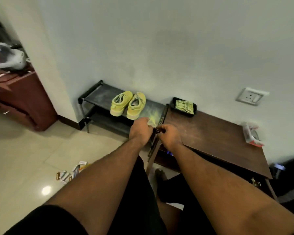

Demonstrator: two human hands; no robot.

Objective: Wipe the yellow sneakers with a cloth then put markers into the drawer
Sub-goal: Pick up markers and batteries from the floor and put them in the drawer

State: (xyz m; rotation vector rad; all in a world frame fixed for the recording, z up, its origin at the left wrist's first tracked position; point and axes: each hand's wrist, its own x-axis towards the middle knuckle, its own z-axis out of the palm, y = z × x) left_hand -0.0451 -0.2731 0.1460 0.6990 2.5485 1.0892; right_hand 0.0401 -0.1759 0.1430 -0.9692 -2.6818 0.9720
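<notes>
The yellow sneakers (pixel 128 105) stand side by side on the top shelf of a black shoe rack (pixel 93 94) against the wall. A yellow checked cloth (pixel 184 105) lies folded in a black tray (pixel 172 103) on the brown wooden table (pixel 210 133). My right hand (pixel 171 137) grips a small dark object, perhaps a marker (pixel 157 130), at the rack's front right corner. My left hand (pixel 140 131) is beside it with curled fingers touching the same spot; what it holds is blurred. Several markers and small items (pixel 71 172) lie on the floor.
A blurred yellow smear (pixel 153 117) shows on the rack beside my left hand. A plastic packet (pixel 251 136) sits at the table's right end. A brass drawer handle (pixel 255 182) shows under the tabletop. A reddish cabinet (pixel 19 97) stands at the left, and a wall socket (pixel 250 96) at the right.
</notes>
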